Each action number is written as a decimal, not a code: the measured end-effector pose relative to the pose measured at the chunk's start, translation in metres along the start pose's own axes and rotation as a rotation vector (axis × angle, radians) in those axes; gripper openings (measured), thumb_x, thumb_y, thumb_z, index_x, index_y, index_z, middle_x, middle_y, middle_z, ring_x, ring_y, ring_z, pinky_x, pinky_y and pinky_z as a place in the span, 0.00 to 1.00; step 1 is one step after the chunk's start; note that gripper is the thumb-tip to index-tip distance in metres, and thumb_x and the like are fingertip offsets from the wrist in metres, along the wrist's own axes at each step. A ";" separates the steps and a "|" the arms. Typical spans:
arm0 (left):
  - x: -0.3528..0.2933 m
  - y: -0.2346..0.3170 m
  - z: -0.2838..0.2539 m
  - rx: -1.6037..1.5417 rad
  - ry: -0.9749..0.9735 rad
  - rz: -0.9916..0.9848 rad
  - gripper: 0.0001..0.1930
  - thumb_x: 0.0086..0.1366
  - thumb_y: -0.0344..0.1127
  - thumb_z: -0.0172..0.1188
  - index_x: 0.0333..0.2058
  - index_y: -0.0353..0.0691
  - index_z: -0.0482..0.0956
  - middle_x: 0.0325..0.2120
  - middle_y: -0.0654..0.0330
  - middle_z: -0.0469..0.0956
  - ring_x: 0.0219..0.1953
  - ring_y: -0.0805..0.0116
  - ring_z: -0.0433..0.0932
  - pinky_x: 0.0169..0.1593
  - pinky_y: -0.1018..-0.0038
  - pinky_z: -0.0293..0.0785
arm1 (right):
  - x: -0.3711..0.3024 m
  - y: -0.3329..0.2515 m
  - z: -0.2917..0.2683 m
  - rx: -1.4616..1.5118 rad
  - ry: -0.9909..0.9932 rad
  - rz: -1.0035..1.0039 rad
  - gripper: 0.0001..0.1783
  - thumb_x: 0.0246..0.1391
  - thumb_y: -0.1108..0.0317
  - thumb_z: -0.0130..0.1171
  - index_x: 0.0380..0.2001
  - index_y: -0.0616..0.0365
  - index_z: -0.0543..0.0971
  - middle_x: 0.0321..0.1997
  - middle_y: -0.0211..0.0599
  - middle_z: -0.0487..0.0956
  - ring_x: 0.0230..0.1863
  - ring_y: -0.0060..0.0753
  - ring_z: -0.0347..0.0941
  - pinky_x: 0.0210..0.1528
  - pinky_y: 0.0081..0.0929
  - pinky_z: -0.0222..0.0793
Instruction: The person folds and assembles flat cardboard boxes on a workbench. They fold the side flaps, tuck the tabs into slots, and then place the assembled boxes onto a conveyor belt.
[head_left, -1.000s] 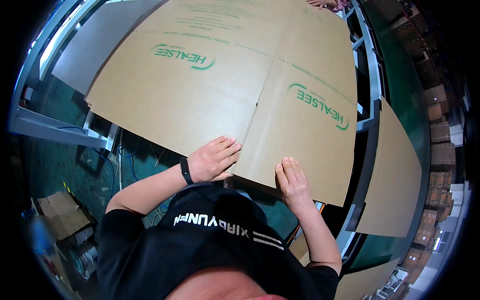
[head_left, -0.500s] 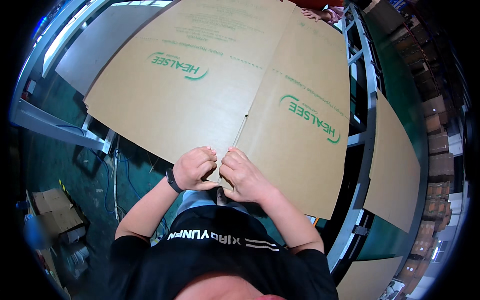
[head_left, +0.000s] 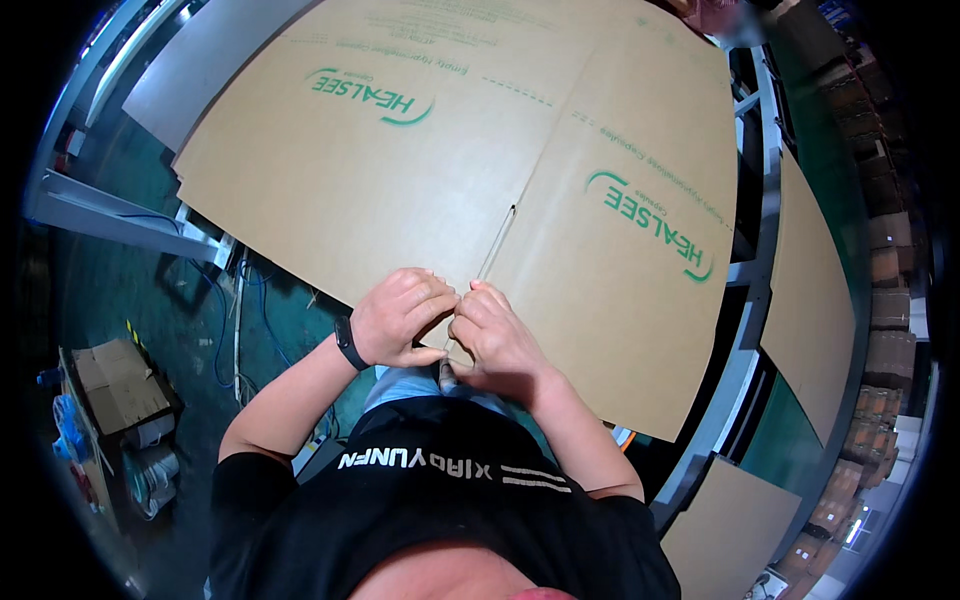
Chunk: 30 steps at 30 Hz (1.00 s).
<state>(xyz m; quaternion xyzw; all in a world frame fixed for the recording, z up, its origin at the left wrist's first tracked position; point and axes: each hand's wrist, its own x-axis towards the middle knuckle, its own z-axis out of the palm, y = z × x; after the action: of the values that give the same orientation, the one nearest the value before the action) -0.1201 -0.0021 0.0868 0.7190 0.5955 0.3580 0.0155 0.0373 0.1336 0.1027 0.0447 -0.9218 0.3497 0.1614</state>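
Observation:
A large flat brown cardboard sheet (head_left: 400,210) with green print spreads out in front of me. From its near edge a narrow slot (head_left: 497,243) runs away from me, and a long crease continues beyond it. My left hand (head_left: 405,315), with a dark band on the wrist, grips the near edge just left of the slot. My right hand (head_left: 497,342) grips that edge just right of it. Fingers of both hands are curled over the top, thumbs low at the edge and close together. What lies under the fingers is hidden.
A pale metal frame (head_left: 120,215) stands at the left, and a metal rail (head_left: 728,400) runs along the right. Past that rail lie more cardboard sheets (head_left: 808,300). A person's sleeve (head_left: 712,14) shows at the far edge. Cardboard (head_left: 120,385) and cables are at lower left.
My hands have come closer together at the slot, still gripping the edge. The other person's hand on the sheet's far edge has mostly gone from view. The whole view has shifted slightly.

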 end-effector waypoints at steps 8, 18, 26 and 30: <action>0.001 0.005 -0.004 -0.022 -0.006 -0.062 0.34 0.46 0.47 0.67 0.50 0.35 0.73 0.42 0.54 0.76 0.45 0.54 0.74 0.51 0.63 0.70 | 0.005 -0.011 -0.013 0.021 -0.053 0.036 0.14 0.31 0.73 0.66 0.23 0.59 0.71 0.37 0.41 0.71 0.47 0.46 0.68 0.66 0.51 0.56; 0.000 0.012 -0.004 -0.020 0.030 -0.068 0.37 0.44 0.44 0.69 0.53 0.34 0.71 0.40 0.53 0.75 0.44 0.53 0.75 0.50 0.63 0.71 | 0.004 -0.005 -0.009 0.055 -0.021 0.021 0.15 0.29 0.73 0.66 0.23 0.58 0.71 0.34 0.41 0.69 0.45 0.47 0.68 0.65 0.51 0.57; -0.001 0.007 0.001 -0.040 0.025 -0.077 0.37 0.43 0.44 0.69 0.52 0.33 0.71 0.40 0.52 0.76 0.45 0.53 0.75 0.50 0.63 0.71 | 0.009 0.000 -0.013 0.084 -0.035 0.000 0.15 0.27 0.73 0.66 0.20 0.58 0.69 0.32 0.40 0.69 0.42 0.47 0.67 0.60 0.45 0.61; 0.000 0.004 -0.001 0.046 0.029 -0.039 0.34 0.46 0.49 0.68 0.49 0.35 0.74 0.41 0.54 0.77 0.44 0.54 0.75 0.50 0.62 0.72 | 0.007 -0.003 -0.009 0.074 0.003 -0.003 0.15 0.26 0.72 0.66 0.19 0.60 0.69 0.29 0.40 0.69 0.40 0.46 0.66 0.51 0.38 0.65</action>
<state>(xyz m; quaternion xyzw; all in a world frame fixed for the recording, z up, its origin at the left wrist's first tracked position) -0.1175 -0.0032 0.0893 0.7022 0.6174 0.3544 -0.0027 0.0338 0.1373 0.1128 0.0517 -0.9080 0.3832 0.1615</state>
